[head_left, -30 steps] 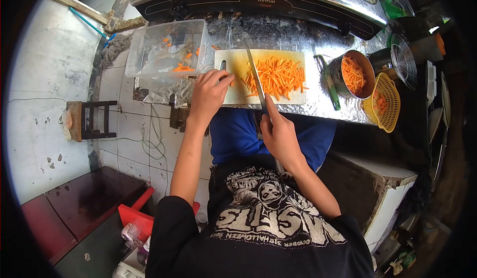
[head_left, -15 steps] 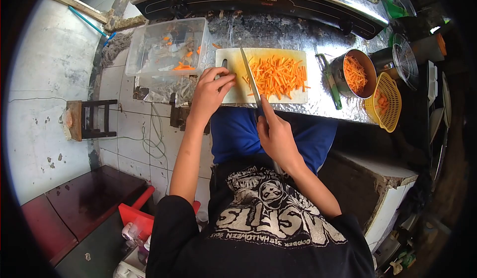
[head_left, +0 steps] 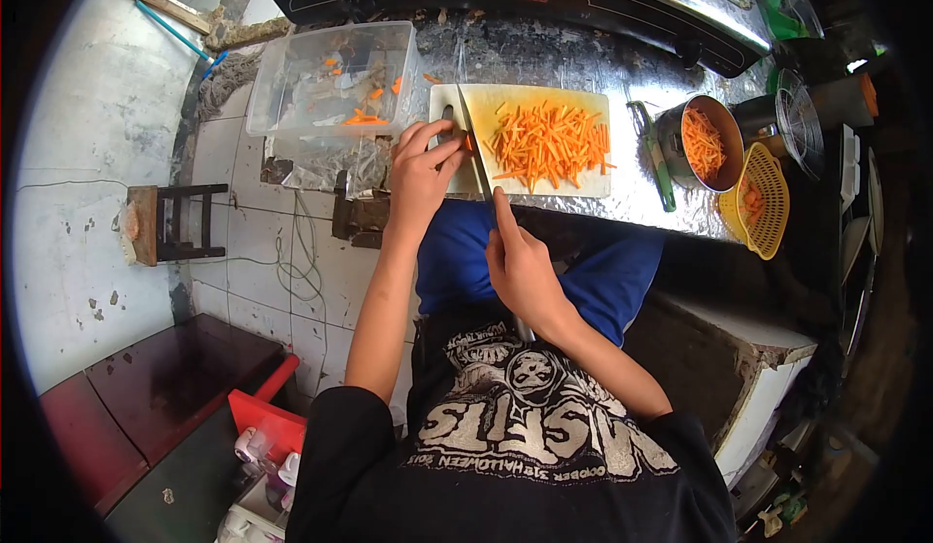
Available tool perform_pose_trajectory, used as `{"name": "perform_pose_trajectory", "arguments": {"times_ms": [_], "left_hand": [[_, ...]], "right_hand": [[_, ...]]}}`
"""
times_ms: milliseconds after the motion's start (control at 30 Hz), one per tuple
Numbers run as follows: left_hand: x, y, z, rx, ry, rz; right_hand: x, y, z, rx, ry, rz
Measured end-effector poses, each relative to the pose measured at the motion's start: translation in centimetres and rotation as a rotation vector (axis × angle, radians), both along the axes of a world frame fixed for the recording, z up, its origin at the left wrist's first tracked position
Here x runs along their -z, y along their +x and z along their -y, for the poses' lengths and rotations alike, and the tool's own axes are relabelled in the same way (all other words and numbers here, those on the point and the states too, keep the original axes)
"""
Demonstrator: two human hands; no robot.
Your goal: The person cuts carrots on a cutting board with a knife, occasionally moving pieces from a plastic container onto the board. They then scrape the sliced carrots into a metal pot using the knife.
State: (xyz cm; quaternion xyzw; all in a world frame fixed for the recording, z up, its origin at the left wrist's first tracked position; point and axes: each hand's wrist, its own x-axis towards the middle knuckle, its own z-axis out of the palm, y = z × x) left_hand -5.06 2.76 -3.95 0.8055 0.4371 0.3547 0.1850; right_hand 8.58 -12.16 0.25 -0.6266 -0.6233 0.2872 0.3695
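As my right hand (head_left: 520, 266) clamps the knife (head_left: 466, 114) across the cutting board's (head_left: 573, 189) left end, my left hand (head_left: 423, 169) pinches a short orange carrot stub (head_left: 468, 142) against the blade. Thin, matchstick-cut carrot sticks (head_left: 549, 140) lie heaped mid-board.

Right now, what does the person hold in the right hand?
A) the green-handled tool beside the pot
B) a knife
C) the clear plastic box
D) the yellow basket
B: the right hand grips the knife by its handle, blade across the cutting board, while the left hand pins a carrot piece beside it; the green-handled tool lies untouched on the counter.
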Motion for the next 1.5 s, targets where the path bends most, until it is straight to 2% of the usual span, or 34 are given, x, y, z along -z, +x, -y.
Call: {"name": "perform_pose_trajectory", "arguments": {"times_ms": [667,1133,1367,1500], "left_hand": [[-0.1,-0.4,-0.3,0.069,-0.060,-0.038],[-0.3,-0.2,-0.3,0.063,-0.036,-0.038],[-0.2,-0.2,-0.3,0.038,-0.058,-0.009],[-0.8,0.3,-0.2,0.020,-0.070,-0.033]], "right_hand": [[0.2,-0.9,-0.1,-0.012,-0.061,0.026],[1.1,-0.6,-5.8,0.072,0.052,-0.020],[-0.5,1.1,-4.4,0.084,0.100,-0.080],[-2.3,1.7,-2.8,0.105,-0.018,-0.115]]}}
